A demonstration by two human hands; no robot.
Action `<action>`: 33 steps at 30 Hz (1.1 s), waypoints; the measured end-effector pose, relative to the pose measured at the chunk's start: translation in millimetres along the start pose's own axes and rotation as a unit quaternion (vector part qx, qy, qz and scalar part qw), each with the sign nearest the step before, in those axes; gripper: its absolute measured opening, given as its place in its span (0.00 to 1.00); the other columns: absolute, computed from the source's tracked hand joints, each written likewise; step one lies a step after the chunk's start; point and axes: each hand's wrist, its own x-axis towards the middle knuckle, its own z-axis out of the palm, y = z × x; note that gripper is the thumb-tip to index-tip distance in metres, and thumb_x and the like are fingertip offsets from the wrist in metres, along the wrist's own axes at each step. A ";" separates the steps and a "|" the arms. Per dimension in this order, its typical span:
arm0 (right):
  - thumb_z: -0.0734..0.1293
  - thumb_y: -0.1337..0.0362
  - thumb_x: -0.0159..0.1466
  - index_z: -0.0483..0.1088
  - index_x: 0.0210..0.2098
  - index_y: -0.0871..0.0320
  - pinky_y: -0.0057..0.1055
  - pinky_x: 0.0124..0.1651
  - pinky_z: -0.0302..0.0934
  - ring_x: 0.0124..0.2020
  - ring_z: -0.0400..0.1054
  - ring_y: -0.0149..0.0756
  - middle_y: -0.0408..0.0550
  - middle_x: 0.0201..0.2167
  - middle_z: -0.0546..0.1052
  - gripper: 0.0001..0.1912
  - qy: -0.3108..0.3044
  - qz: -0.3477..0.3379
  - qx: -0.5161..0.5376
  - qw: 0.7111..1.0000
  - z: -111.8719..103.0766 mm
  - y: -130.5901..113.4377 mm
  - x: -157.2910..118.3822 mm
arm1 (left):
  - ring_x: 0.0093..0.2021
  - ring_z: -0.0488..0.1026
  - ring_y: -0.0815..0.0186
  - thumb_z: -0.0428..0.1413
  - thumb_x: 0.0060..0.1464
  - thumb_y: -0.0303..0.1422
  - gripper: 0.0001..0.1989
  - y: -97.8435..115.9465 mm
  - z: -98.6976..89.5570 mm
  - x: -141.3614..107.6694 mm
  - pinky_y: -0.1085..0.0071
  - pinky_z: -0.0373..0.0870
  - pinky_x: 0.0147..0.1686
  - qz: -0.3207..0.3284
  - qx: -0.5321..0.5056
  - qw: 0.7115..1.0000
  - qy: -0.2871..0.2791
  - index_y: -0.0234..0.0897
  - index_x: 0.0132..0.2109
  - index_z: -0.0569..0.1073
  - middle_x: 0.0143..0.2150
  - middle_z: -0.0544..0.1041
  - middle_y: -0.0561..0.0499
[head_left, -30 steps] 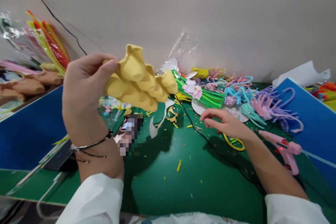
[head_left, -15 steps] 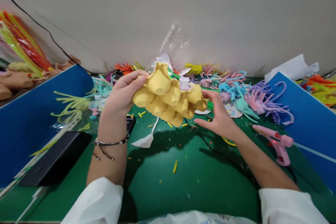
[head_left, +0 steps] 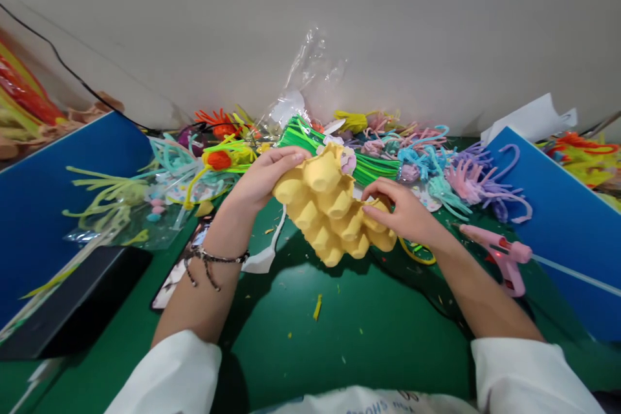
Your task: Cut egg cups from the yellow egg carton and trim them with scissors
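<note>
A piece of yellow egg carton (head_left: 334, 207), its rounded cups facing me and its edges ragged, is held up over the green table. My left hand (head_left: 266, 174) grips its upper left edge, thumb on top. At the right end of the carton, my right hand (head_left: 400, 207) has its thumb and fingers closed on the edge. Behind the carton lie a bundle of green pipe cleaners (head_left: 373, 168) and a small lilac cut-out (head_left: 348, 160), partly covered by it.
A pink glue gun (head_left: 504, 255) lies at the right beside a blue divider (head_left: 563, 239). Pastel pipe-cleaner tufts (head_left: 466, 181) line the back. On the left are a phone (head_left: 174, 272), a black box-like object (head_left: 82, 297) and another blue divider (head_left: 63, 200). Yellow scraps (head_left: 317, 307) dot the table.
The egg carton has shifted right and slightly down, tilting lower at its right end. My right hand, more open before, has closed on its right edge. The view has also shifted.
</note>
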 end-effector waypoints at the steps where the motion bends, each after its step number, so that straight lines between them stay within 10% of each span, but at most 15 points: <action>1: 0.63 0.62 0.58 0.68 0.32 0.57 0.28 0.35 0.55 0.30 0.60 0.29 0.41 0.29 0.67 0.05 0.012 0.010 0.022 1.000 -0.2 0.2 0.7 | 0.25 0.69 0.72 0.59 0.43 0.42 0.13 -2.4 -0.5 1.0 0.77 0.62 0.22 0.022 0.015 1.000 0.002 0.36 0.31 0.76 0.27 0.74 0.53; 7: 0.62 0.59 0.59 0.64 0.32 0.56 0.28 0.35 0.56 0.30 0.60 0.29 0.41 0.28 0.67 0.07 0.138 0.067 0.136 0.979 -0.7 5.0 3.6 | 0.51 0.71 0.56 0.56 0.47 0.53 0.33 -16.1 -4.1 5.4 0.65 0.70 0.45 0.140 0.069 0.987 -0.041 0.39 0.55 0.66 0.53 0.72 0.44; 14: 0.64 0.59 0.57 0.66 0.35 0.55 0.27 0.31 0.55 0.29 0.58 0.29 0.40 0.28 0.64 0.08 0.183 0.118 0.205 0.954 6.3 9.6 3.4 | 0.52 0.73 0.53 0.62 0.46 0.41 0.45 -25.5 13.3 2.5 0.56 0.73 0.47 0.152 0.097 0.975 -0.133 0.47 0.65 0.45 0.56 0.69 0.40; 28: 0.66 0.56 0.55 0.63 0.42 0.56 0.40 0.45 0.60 0.44 0.64 0.42 0.51 0.41 0.69 0.18 0.100 0.009 -0.028 0.995 15.9 9.4 2.9 | 0.45 0.75 0.55 0.64 0.43 0.37 0.42 -16.1 27.4 -7.5 0.60 0.74 0.45 0.169 0.107 0.979 0.041 0.42 0.61 0.50 0.45 0.73 0.45; 33: 0.62 0.58 0.58 0.60 0.35 0.56 0.38 0.40 0.59 0.37 0.64 0.40 0.49 0.34 0.68 0.10 0.132 -0.010 -0.096 0.987 17.9 5.2 1.7 | 0.45 0.74 0.58 0.62 0.47 0.38 0.39 -19.1 25.4 -7.4 0.63 0.74 0.43 0.180 0.139 0.974 0.019 0.45 0.62 0.50 0.47 0.72 0.46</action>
